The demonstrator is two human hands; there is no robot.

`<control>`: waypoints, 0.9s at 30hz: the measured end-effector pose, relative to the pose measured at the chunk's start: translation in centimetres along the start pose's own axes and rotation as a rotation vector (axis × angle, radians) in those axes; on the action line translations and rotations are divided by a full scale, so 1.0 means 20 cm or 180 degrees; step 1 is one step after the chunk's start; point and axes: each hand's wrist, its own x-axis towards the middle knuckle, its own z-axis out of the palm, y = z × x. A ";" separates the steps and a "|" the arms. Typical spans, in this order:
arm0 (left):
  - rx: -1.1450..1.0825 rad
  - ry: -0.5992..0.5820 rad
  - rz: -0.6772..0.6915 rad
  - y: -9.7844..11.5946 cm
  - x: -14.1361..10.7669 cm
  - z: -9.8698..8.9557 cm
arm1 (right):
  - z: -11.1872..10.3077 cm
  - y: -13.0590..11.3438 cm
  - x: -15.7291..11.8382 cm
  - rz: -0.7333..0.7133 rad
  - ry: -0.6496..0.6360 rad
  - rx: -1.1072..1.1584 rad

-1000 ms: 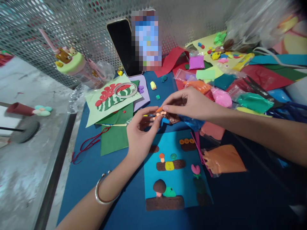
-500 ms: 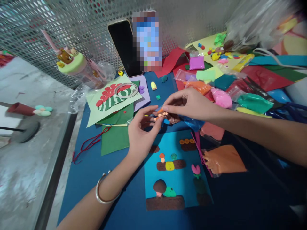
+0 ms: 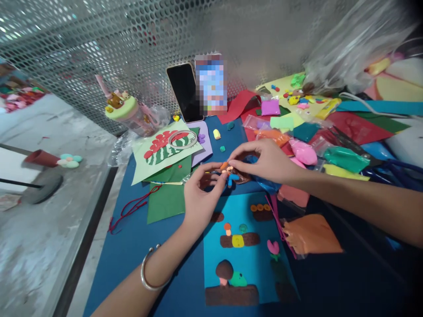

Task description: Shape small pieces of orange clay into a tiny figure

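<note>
Between my two hands is a small clay figure [image 3: 232,178] with orange, peach and blue parts. My left hand [image 3: 202,190] pinches it from the left with thumb and fingers. From the right, my right hand [image 3: 256,159] has thumb and forefinger closed at its orange top. Fingers cover part of the figure. Below the hands lies a light-blue sheet [image 3: 214,259] bearing clay shapes: brown blocks, a yellow square, mushrooms, a green mound and a pink flower [image 3: 272,247].
Bags of coloured clay, such as an orange one [image 3: 315,234], crowd the right, near scissors [image 3: 355,143]. A phone [image 3: 185,92] leans on the perforated metal panel beside a blurred screen [image 3: 213,83]. At left are a lidded cup [image 3: 127,114], a watermelon picture [image 3: 165,149] and red cord [image 3: 135,207].
The view has tilted upward, so everything sits lower and slightly to the right. More of the figure's blue part shows below my fingers. Both hands keep their grip.
</note>
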 end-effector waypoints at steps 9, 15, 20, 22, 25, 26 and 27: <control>-0.0033 0.0028 -0.0102 0.01 0.00 -0.01 | 0.00 0.02 0.00 -0.0952 0.0237 -0.0782; -0.0137 -0.0016 -0.0206 0.00 0.01 -0.01 | 0.00 0.03 0.02 -0.0911 0.0176 -0.0704; -0.0060 -0.0023 -0.0191 0.00 0.01 -0.02 | -0.01 0.03 0.02 -0.0872 0.0126 -0.0822; -0.0073 -0.0019 -0.0185 0.00 0.01 -0.02 | -0.02 0.02 0.02 -0.0687 0.0042 -0.0756; -0.0083 -0.0029 -0.0159 0.00 0.01 -0.02 | -0.02 0.01 0.02 -0.0217 -0.0340 -0.0388; -0.0073 -0.0035 -0.0127 -0.01 0.01 -0.02 | -0.02 0.00 0.01 -0.0079 -0.0478 -0.0256; -0.0056 -0.0040 -0.0086 -0.01 0.01 -0.02 | -0.02 0.00 0.01 0.0014 -0.0580 -0.0152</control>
